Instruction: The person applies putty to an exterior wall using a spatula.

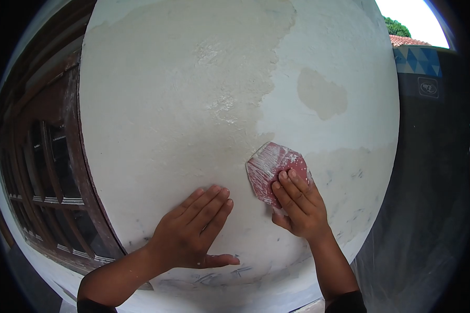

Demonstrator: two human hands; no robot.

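My right hand (299, 206) grips a red putty spreader (269, 167), a flat many-sided piece streaked with white filler. Its face lies against or very close to the white wall (151, 94); several fingers press on top while the thumb sits at its lower edge. To the left, my left hand (193, 227) is flat with fingers stretched and thumb out, at the wall surface; whether the palm touches cannot be made out. Damp beige filler covers the wall's left part, with shiny wet spots (224, 107). A separate beige patch (321, 94) shows at the upper right.
On the left, a brown wooden window frame (70, 156) with glass panes borders the wall. A dark panel (428, 182) with a blue patterned strip (418, 61) stands at the right. Beyond it are a tiled roof (406, 41) and a tree (397, 28).
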